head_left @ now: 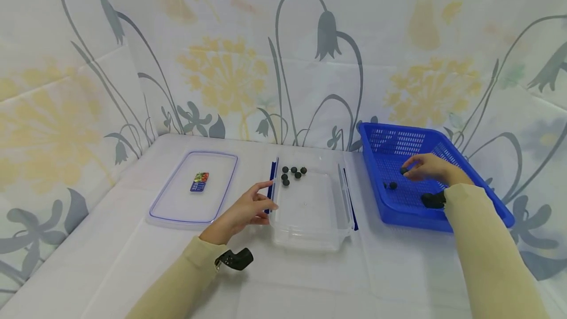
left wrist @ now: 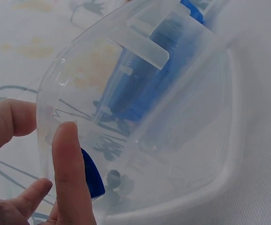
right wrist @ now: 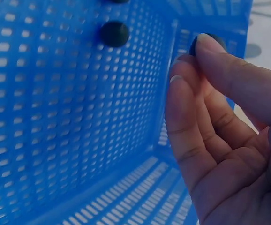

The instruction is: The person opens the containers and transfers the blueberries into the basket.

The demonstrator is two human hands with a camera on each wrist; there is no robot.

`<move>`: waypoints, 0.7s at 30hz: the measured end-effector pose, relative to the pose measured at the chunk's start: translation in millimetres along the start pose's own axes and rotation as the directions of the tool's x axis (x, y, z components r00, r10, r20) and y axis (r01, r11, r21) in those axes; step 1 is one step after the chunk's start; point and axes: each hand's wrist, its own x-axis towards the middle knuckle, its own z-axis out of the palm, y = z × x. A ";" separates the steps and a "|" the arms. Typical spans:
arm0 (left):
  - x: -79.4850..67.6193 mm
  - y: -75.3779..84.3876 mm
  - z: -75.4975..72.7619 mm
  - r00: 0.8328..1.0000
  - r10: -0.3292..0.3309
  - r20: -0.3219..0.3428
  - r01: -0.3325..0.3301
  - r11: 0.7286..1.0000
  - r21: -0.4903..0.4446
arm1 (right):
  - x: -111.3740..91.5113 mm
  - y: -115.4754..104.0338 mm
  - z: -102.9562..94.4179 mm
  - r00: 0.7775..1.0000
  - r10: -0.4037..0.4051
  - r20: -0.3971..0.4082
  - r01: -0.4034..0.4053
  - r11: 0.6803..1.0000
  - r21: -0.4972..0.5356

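1. White cloth (head_left: 305, 284) covers the work surface, with a floral backdrop (head_left: 150, 23) behind.
2. At right, the right hand (head_left: 429, 167) pinches a small dark ball (head_left: 404, 170) between thumb and fingertips, over the blue basket (head_left: 407, 218).
3. The left hand (head_left: 243, 211) grips the left rim of the clear container (head_left: 310, 210), centre.
4. Work looks partway: six balls (head_left: 294, 170) lie in the container's far left; at least one loose ball (head_left: 393, 185) is left in the basket. The lid (head_left: 177, 196) lies off, at left.
5. The pinched ball, round, shows no long axis; the container's runs near to far.
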 end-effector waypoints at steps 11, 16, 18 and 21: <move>-0.7 0.5 0.2 1.000 0.002 0.006 -0.002 1.000 -0.019 | -7.1 7.7 -3.2 1.000 0.018 -0.006 -0.018 1.000 0.020; -0.9 1.5 0.7 1.000 0.008 0.003 -0.008 1.000 -0.017 | -5.8 -10.2 -4.1 0.998 -0.033 -0.054 0.033 0.999 -0.005; -0.6 1.1 0.9 1.000 0.005 0.000 -0.005 1.000 -0.018 | -3.2 -19.8 -4.3 0.995 -0.065 -0.073 0.064 0.998 -0.009; -0.6 0.6 0.9 1.000 0.000 -0.003 -0.001 1.000 -0.018 | 2.3 -36.0 -3.0 0.991 -0.107 -0.084 0.105 0.994 -0.025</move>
